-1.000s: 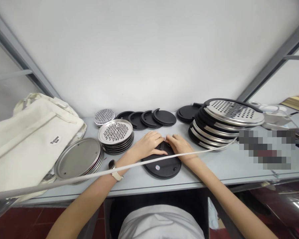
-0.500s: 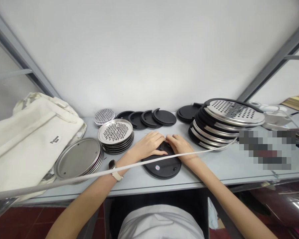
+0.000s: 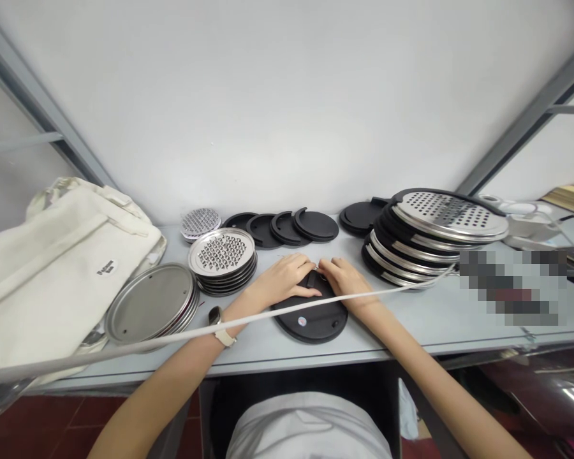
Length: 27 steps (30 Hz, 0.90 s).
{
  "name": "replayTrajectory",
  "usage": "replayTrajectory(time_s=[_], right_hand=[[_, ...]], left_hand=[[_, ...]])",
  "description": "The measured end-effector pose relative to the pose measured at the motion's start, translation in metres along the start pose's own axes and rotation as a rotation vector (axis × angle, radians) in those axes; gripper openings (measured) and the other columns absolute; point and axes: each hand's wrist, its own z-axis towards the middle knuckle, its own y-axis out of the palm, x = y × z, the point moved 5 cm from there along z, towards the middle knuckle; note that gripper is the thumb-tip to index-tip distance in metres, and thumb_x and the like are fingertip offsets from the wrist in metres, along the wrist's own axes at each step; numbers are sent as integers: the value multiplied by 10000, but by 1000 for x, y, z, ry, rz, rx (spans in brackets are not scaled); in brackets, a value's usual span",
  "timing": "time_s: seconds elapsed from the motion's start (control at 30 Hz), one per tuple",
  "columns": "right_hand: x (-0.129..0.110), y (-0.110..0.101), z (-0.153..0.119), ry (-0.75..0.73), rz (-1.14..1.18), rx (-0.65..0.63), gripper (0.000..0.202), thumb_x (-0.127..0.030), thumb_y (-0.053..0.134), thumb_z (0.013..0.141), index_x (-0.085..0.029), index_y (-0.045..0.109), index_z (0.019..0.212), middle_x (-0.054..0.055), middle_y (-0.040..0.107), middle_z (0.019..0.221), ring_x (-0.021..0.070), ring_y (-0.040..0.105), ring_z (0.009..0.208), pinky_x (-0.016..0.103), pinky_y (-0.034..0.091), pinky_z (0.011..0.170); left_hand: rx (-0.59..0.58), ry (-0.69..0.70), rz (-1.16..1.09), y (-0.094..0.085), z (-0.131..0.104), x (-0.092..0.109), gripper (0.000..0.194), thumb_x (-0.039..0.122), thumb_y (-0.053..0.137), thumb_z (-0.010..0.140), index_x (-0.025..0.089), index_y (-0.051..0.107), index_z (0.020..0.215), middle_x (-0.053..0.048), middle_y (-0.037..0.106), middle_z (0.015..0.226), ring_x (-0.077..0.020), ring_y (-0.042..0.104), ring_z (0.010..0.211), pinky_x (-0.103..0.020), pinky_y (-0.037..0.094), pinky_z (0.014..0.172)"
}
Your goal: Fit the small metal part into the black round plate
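A black disc (image 3: 310, 326) with a small round sticker and a dark knob lies flat on the table in front of me. My left hand (image 3: 289, 277) grips its far edge, fingers bent over the rim and thumb stretched along its top. Close beside it, my right hand (image 3: 342, 280) has its fingertips pinched together at the same far edge. Whatever small thing sits between those fingertips is too hidden to name. A white cord (image 3: 249, 320) crosses the view in front of the disc and both forearms.
Left are stacked metal grater discs (image 3: 222, 252), plain metal discs (image 3: 150, 303) and a cream canvas bag (image 3: 67, 255). Behind my hands lie several black discs (image 3: 317, 226). A tall stack of large black-rimmed grater discs (image 3: 452, 213) stands right. The grey table (image 3: 268, 360) ends near my body.
Almost nothing differs. Both hands stay at the disc's far edge, with only a tiny shift of the left fingers.
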Motion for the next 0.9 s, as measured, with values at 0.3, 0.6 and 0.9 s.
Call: replayTrajectory(time_s=[0.3, 0.6, 0.9], right_hand=[[-1, -1, 1, -18, -8, 10, 194, -218, 427, 930, -199, 608, 861, 47, 550, 742, 169, 495, 689, 250, 335, 623], [-2, -2, 1, -1, -21, -17, 202, -213, 424, 933, -190, 612, 862, 54, 559, 754, 172, 500, 702, 252, 335, 626], [-1, -1, 2, -23, -7, -11, 188, -208, 430, 930, -201, 606, 865, 50, 562, 750, 174, 507, 709, 252, 341, 631]], left_hand=[[28, 41, 23, 0, 1, -1, 459, 518, 530, 865, 145, 549, 1132, -88, 580, 1042, -224, 526, 1030, -368, 411, 943], [29, 56, 25, 1, 2, -1, 491, 522, 531, 857, 123, 556, 1142, -98, 604, 1051, -220, 536, 1037, -353, 396, 960], [16, 35, -16, 1, 1, -1, 455, 501, 540, 861, 144, 550, 1142, -95, 605, 1055, -230, 543, 1051, -386, 391, 966]])
